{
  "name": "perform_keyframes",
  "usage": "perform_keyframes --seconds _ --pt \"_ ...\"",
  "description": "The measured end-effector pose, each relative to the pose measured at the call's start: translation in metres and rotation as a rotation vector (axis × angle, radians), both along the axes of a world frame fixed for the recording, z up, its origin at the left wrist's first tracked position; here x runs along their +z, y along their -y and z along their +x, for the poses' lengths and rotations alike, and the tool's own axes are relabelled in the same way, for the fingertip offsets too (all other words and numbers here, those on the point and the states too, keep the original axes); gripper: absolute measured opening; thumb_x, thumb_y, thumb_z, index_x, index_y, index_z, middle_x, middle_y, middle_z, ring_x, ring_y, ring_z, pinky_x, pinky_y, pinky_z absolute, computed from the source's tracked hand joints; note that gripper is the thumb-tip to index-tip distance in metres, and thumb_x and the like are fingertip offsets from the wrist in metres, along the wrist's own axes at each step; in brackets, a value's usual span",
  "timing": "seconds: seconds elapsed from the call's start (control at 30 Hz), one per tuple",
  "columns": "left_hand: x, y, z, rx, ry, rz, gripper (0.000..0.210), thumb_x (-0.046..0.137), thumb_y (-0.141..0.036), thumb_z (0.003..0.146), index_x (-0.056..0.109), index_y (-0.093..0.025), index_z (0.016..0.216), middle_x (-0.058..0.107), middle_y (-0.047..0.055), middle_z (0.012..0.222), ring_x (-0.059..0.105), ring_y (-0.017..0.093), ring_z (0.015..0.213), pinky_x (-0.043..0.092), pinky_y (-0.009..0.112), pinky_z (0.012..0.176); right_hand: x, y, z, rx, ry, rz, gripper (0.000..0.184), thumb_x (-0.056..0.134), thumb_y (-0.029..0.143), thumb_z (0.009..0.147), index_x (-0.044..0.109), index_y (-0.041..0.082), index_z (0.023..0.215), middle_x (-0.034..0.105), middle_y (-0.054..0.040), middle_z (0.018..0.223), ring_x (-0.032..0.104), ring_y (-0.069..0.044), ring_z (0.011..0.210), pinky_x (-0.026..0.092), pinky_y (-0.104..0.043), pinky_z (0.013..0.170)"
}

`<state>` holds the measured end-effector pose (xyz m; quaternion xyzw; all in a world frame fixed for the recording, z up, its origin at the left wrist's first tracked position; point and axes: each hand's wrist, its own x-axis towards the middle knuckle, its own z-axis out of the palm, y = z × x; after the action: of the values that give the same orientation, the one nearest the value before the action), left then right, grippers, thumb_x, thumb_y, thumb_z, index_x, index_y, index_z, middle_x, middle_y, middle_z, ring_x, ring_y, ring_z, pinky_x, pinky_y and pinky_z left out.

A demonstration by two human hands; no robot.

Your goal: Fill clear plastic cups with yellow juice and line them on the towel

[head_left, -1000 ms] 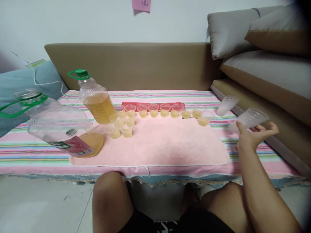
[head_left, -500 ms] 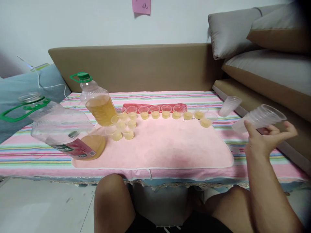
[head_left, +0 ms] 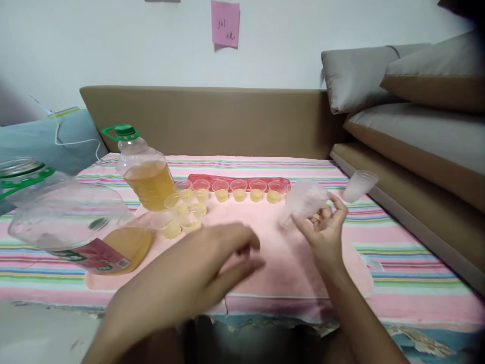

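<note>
"How were the hands?"
"The right hand [head_left: 326,230] pinched a cup stack [head_left: 305,201] between thumb and fingers. The left hand [head_left: 210,263] reached inward, fingers bent, thumb slightly apart."
"The stack?"
"Translucent, tilted, blurred, over the right part of the pink mat [head_left: 273,275]."
"Changes?"
"The stack had shifted leftward, away from the cushions [head_left: 417,136]; the left hand had entered view."

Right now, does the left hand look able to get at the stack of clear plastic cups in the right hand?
Probably yes: the left hand looks empty and open, and only pink mat shows between it and the stack of clear plastic cups, held tilted in the right hand.
</note>
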<state>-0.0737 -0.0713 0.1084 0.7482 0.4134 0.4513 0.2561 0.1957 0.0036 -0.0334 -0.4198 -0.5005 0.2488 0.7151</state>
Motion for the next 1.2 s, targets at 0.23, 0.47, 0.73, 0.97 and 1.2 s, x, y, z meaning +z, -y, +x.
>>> perform_keyframes --seconds 0.23,0.47,0.73,0.97,1.2 --pt "-0.078 -0.058 0.038 0.069 0.239 -0.059 0.068 0.089 -0.049 0.082 0.044 -0.032 0.131 0.055 0.009 0.141 0.056 0.028 0.136 0.048 0.053 0.115 -0.011 0.013 -0.050 0.198 0.045 -0.054 0.093 0.092 0.041 0.084 0.030 0.028 0.152 0.056 -0.0124 0.133 0.061 -0.032 0.121 0.051 -0.052 0.105" --pt "-0.117 -0.060 0.060 0.082 0.397 -0.209 0.089 0.094 -0.044 0.075 0.031 -0.034 0.137 0.047 0.012 0.146 0.047 0.031 0.144 0.038 0.060 0.119 -0.019 0.015 -0.062 0.251 0.042 -0.078 0.097 0.097 0.046 0.083 0.031 0.030 0.152 0.053 -0.0129 0.138 0.060 -0.033 0.122 0.053 -0.057 0.107" --pt "-0.121 -0.064 0.067 0.081 0.494 -0.144 0.089 0.092 -0.034 0.076 0.028 -0.035 0.138 0.052 0.010 0.143 0.051 0.028 0.141 0.034 0.056 0.120 -0.027 0.017 -0.065 0.206 0.103 -0.020 0.094 0.096 0.039 0.087 0.034 0.031 0.156 0.052 -0.0122 0.142 0.056 -0.034 0.129 0.050 -0.058 0.108" --pt "-0.120 -0.065 0.067 0.080 0.532 -0.129 0.087 0.090 -0.034 0.077 0.028 -0.034 0.138 0.055 0.010 0.141 0.054 0.028 0.139 0.037 0.056 0.121 -0.024 0.017 -0.065 0.151 0.179 0.018 0.087 0.092 0.044 0.091 0.034 0.029 0.155 0.052 -0.0121 0.141 0.055 -0.034 0.129 0.050 -0.056 0.107" --pt "-0.120 -0.065 0.067 0.089 0.545 -0.122 0.083 0.088 -0.032 0.079 0.029 -0.033 0.138 0.056 0.009 0.139 0.054 0.028 0.138 0.038 0.055 0.120 -0.023 0.018 -0.066 0.149 0.196 0.025 0.084 0.090 0.043 0.093 0.035 0.028 0.154 0.052 -0.0120 0.141 0.056 -0.033 0.128 0.049 -0.052 0.106"
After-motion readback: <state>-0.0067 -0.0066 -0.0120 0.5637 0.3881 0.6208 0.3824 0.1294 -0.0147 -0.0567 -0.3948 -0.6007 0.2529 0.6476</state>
